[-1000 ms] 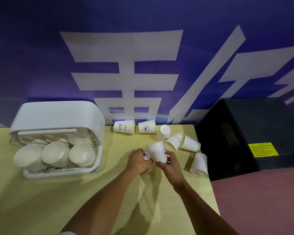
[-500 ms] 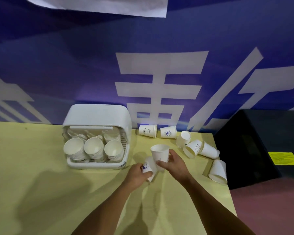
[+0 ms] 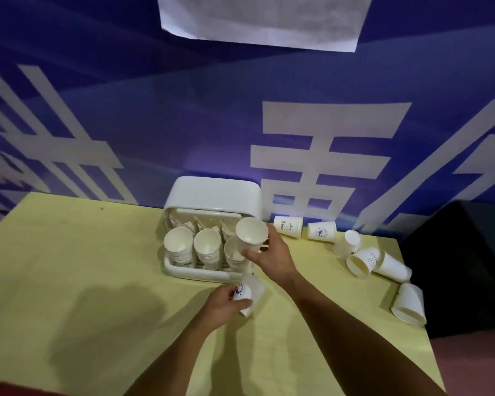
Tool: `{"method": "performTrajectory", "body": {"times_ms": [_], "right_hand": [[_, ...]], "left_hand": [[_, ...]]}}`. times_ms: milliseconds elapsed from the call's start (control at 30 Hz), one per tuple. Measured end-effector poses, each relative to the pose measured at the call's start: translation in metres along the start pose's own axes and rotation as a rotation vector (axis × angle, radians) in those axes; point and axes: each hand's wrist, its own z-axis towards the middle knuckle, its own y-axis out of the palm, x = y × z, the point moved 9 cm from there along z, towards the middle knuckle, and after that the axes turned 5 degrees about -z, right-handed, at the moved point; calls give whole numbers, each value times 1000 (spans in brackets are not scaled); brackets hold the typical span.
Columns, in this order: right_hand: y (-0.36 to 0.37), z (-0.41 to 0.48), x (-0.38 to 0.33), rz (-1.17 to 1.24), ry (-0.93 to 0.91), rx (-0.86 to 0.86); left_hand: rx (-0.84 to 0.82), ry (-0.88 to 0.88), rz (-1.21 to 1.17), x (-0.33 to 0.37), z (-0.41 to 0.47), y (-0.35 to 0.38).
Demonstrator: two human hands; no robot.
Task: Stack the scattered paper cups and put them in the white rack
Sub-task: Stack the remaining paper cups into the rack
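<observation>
My right hand (image 3: 272, 254) grips a white paper cup (image 3: 250, 234) and holds it tilted, mouth toward me, over the right side of the white rack (image 3: 216, 200). The rack holds three stacks of cups (image 3: 205, 248) lying with their mouths facing me. Lower down, my left hand (image 3: 222, 305) holds another paper cup (image 3: 247, 295) with a blue print, just above the yellow table in front of the rack. Several loose cups (image 3: 360, 260) lie scattered on the table to the right, most on their sides.
The yellow table (image 3: 69, 281) meets a blue wall with white characters behind. A black box (image 3: 455, 261) stands against the table's right edge, close to the scattered cups. A white sheet (image 3: 263, 21) hangs on the wall above.
My right hand has carried its cup left and up from the table's middle to the rack. The left hand stays low with its cup. The view has swung left.
</observation>
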Motion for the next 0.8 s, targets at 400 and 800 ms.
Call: {"method": "performTrajectory", "body": {"times_ms": [400, 800], "right_hand": [[34, 9, 4, -157, 57, -29], [25, 11, 11, -263, 68, 22]], "left_hand": [[62, -82, -65, -49, -17, -59], [55, -28, -80, -34, -16, -69]]}}
